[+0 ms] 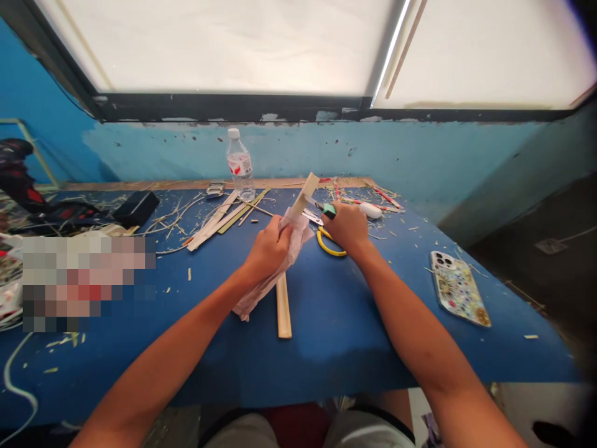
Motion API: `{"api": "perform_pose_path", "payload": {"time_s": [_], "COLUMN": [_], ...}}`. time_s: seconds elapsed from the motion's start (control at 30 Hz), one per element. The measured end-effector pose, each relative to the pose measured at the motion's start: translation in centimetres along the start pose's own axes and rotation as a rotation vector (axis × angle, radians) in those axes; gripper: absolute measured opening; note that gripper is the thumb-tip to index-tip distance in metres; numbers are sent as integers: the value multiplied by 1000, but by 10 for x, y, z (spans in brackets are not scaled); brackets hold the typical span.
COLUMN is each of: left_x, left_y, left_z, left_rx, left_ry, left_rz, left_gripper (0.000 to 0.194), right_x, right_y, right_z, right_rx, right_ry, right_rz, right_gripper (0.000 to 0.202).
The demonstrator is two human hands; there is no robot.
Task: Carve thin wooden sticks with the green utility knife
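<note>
The left hand (269,247) clamps the strip (306,190) through a tissue (261,294) above the table (345,317). The strip's long axis slants, its bare end pointing up, away and rightward. The right hand (349,225) is closed round the knife (329,211), blade (313,202) at that end.

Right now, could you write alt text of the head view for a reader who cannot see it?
The left hand holds a pale strip in a crumpled pink wrap; the right hand holds a green-handled knife, blade at the strip's upper part. On the blue table are scissors, a patterned phone and, behind, a bottle.
</note>
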State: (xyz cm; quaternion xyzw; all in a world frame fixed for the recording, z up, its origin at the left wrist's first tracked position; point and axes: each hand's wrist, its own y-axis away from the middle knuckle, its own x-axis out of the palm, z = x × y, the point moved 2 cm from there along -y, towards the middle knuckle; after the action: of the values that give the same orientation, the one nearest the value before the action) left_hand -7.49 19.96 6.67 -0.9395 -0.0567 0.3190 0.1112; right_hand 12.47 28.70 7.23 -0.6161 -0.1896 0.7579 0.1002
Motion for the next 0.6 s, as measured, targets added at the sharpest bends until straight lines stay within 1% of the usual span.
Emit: {"api": "perform_pose_path", "payload": {"time_s": [0.13, 0.33, 0.6], "left_x": [0, 2, 3], "left_y": [-1, -2, -3], "left_z": [1, 3, 4], "left_rx": [-20, -26, -37], "left_ry": [55, 124, 250], "left_rz": [-9, -35, -16], "left_gripper": [17, 18, 17], "right_x": [4, 3, 1], "right_y": [3, 4, 4], "right_z": [4, 7, 11], "right_rx": [-55, -110, -79], "right_ry": [59, 110, 165], "right_rz": [29, 36, 74], "right_gripper": [25, 22, 22]}}
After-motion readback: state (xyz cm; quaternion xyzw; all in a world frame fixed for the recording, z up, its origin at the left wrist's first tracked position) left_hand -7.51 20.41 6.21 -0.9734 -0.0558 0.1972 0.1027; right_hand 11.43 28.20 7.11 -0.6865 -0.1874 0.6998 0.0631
